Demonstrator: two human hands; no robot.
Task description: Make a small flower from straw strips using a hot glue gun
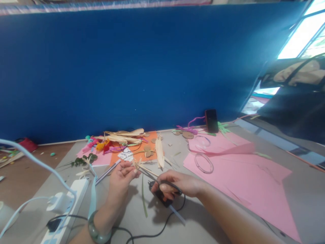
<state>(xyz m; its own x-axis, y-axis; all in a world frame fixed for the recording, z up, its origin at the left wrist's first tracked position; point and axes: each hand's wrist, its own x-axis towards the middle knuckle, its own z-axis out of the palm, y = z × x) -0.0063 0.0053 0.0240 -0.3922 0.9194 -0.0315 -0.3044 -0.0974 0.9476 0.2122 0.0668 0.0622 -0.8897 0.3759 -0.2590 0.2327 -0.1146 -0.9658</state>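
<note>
My left hand (pixel 121 179), with a green bangle (pixel 98 231) at its wrist, pinches a small pale piece of dried corn husk (pixel 136 164) between thumb and fingers. In my right hand (pixel 181 183) are scissors with dark handles (pixel 177 189), their blades pointing left to the husk piece. Whether the blades touch it I cannot tell. Beneath my right hand lies a black glue gun (pixel 162 198), a whitish glue stick (pixel 179 216) sticking out of its back. A longer strip of husk (pixel 159 152) rests on the table just beyond my hands.
A white power strip (pixel 76 193) with plugs and cables stands at left. Behind lie a husk bundle (pixel 122 136), colourful trinkets (pixel 101 145) and orange paper (pixel 116 157). Pink sheets (pixel 241 176) cover the right side. A phone (pixel 211 121) leans on the blue partition (pixel 142 67).
</note>
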